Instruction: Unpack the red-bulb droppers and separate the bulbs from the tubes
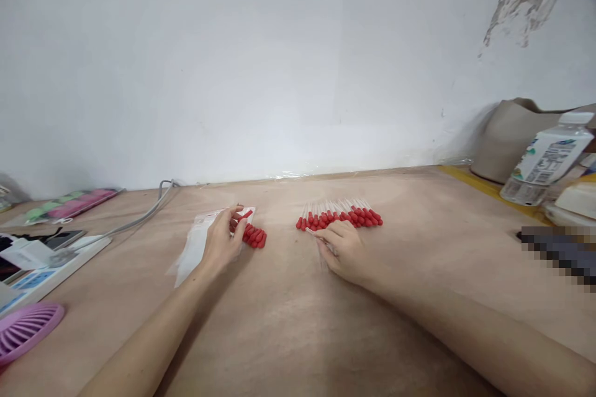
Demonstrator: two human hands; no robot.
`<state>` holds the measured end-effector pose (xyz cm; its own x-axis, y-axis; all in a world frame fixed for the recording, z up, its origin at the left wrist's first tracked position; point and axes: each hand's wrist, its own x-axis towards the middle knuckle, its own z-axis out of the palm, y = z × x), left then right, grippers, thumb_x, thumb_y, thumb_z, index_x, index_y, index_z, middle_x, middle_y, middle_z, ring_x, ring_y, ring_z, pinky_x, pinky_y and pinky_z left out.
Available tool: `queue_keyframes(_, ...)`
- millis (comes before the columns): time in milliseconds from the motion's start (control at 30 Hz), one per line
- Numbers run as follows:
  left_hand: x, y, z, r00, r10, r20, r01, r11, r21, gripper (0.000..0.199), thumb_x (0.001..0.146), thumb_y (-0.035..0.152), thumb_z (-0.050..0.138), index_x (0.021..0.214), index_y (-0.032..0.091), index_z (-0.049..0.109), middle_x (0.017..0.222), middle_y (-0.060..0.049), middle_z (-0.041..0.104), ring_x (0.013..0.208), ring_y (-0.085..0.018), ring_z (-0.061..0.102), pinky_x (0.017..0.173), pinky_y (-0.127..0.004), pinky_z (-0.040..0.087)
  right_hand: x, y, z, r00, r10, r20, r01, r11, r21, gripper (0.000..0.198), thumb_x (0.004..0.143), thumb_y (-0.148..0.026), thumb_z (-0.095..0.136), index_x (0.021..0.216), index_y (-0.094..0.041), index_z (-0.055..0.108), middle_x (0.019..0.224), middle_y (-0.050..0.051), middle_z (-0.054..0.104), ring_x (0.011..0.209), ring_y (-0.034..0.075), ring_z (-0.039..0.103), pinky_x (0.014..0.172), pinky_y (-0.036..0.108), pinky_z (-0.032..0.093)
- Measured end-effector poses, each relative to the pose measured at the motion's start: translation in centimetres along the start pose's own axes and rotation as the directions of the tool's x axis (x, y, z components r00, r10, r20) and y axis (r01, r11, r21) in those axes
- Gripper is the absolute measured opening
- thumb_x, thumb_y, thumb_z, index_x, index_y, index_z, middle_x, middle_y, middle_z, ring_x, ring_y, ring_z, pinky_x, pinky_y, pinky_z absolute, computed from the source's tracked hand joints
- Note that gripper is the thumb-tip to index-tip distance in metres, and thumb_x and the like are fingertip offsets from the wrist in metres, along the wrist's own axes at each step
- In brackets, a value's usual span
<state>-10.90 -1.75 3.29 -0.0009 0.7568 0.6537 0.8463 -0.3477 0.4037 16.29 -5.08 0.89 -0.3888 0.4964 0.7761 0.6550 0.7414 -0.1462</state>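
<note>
My left hand [224, 237] pinches a red rubber dropper bulb [246, 216] between thumb and fingertips. Just under it lies a small pile of loose red bulbs [257, 237], beside some clear plastic bags [193, 248] partly covered by the hand. In my right hand [343, 248] is a thin clear tube [310, 231], its tip sticking out to the left past the fingers. More clear tubes show faintly below that hand. Behind it, a row of droppers [358, 216] with red bulbs lies on the table, bulbs toward me and clear stems toward the wall.
On the left are a white power strip [69, 270] with a grey cable [149, 214], a purple fan [30, 329] and a pink and green packet [77, 203]. On the right stand a plastic bottle [549, 158] and a grey-brown container [505, 136]. A white wall [279, 74] closes the back.
</note>
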Motion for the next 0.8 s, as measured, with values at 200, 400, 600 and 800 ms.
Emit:
queue_keyframes(200,-0.3,-0.9,0.8,0.993,0.042,0.110,-0.058,0.988,0.146,0.017,0.080,0.034,0.046,0.083,0.019,0.054,0.082,-0.003,0.061,0.074,-0.019,0.055,0.066,-0.030,0.042,0.1,-0.9,2.5,0.993,-0.083,0.089,0.102,0.968,-0.230,0.012,0.075,-0.010,0.048,0.075,-0.014,0.060,0.069,0.005,0.056,0.067,0.016,0.044,0.065,0.030,0.029)
queue_keyframes(400,-0.3,-1.1,0.9,0.971,0.127,0.202,-0.168,0.966,0.198,0.022,0.082,0.037,0.044,0.079,0.020,0.059,0.077,-0.002,0.063,0.076,-0.019,0.054,0.070,-0.031,0.039,-0.4,-1.2,3.1,0.972,-0.037,0.232,0.107,0.949,-0.298,0.009,0.073,-0.009,0.051,0.073,-0.014,0.059,0.075,0.006,0.058,0.072,0.017,0.045,0.070,0.032,0.027)
queue_keyframes(600,-0.3,-1.5,0.9,0.969,0.161,0.188,-0.198,0.959,0.202,0.025,0.083,0.037,0.043,0.079,0.021,0.061,0.078,-0.002,0.063,0.076,-0.019,0.053,0.073,-0.031,0.038,-0.3,-1.7,3.1,0.964,0.051,0.260,0.016,0.969,-0.248,0.022,0.081,-0.032,0.052,0.071,-0.014,0.060,0.075,0.006,0.058,0.077,0.018,0.047,0.077,0.035,0.026)
queue_keyframes(800,-0.6,-1.3,0.9,0.978,0.207,0.032,-0.208,0.940,0.271,0.022,0.083,0.035,0.045,0.082,0.020,0.062,0.087,-0.004,0.062,0.082,-0.021,0.052,0.077,-0.034,0.037,-0.2,-1.7,3.3,0.954,0.115,0.276,-0.049,0.970,-0.236,0.040,0.072,-0.053,0.058,0.070,-0.013,0.061,0.075,0.005,0.058,0.079,0.018,0.048,0.080,0.037,0.024)
